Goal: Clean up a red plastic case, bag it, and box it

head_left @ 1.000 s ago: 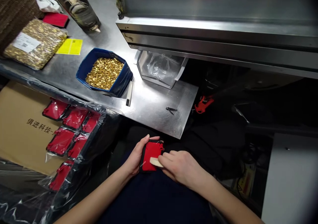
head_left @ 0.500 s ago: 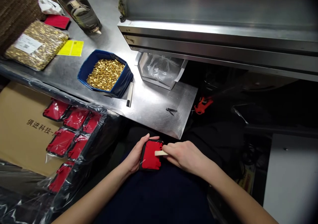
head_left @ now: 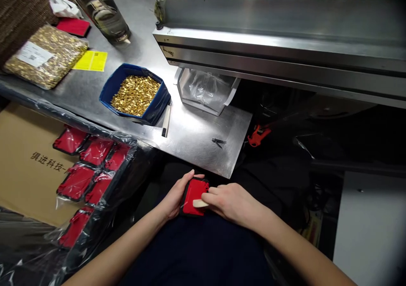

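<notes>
Left hand: your left hand [head_left: 176, 197] is closed round the left side of the red tray [head_left: 193, 196], thumb over its top edge, holding it in your lap just below the bench's near edge.
Right hand: your right hand [head_left: 230, 201] pinches a pale stick [head_left: 199, 203], its tip lying on the tray's red face.
Risk: I judge the stick could skid off the tray if you press hard, since only one hand steadies it.
Bench: blue bin of gold parts [head_left: 135, 93] sits mid-bench, well apart; a clear bag [head_left: 204, 91] hangs beside it.
</notes>
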`<state>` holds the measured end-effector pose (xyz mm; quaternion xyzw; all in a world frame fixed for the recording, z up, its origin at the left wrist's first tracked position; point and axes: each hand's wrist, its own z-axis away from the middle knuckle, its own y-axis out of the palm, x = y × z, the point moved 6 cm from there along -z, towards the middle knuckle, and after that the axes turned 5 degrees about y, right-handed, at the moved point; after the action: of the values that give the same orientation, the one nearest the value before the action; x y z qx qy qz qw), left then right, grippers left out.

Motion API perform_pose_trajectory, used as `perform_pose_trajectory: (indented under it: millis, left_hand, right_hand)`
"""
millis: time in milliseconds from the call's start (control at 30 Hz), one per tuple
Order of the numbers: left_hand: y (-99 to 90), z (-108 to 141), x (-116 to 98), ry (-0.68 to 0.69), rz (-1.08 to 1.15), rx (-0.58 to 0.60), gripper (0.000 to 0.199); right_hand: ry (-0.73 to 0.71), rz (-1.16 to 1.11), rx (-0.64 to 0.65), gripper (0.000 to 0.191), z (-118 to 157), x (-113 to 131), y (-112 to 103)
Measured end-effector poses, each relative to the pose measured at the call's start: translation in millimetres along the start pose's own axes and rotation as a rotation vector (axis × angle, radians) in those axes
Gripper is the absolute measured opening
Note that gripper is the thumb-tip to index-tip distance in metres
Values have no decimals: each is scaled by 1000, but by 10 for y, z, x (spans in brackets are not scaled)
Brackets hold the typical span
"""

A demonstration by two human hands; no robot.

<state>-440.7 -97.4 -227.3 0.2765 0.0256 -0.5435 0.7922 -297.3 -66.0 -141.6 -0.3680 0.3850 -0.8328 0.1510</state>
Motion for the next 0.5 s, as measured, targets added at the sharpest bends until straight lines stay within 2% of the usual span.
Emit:
perform_pose_trajectory:
  millis: [200, 400, 500]
  left_hand:
    - [-20, -10, 12, -20, 13, -14, 57]
    - [-14, -23, 9, 5, 9, 0, 57]
    - [-23, -25, 10, -10, -15, -23, 56]
  right_hand:
    - [91, -18, -31, 21, 9, -84, 17]
    - [56, -64, -34, 18, 60, 2, 90]
    - [130, -87, -38, 17, 68, -39, 77]
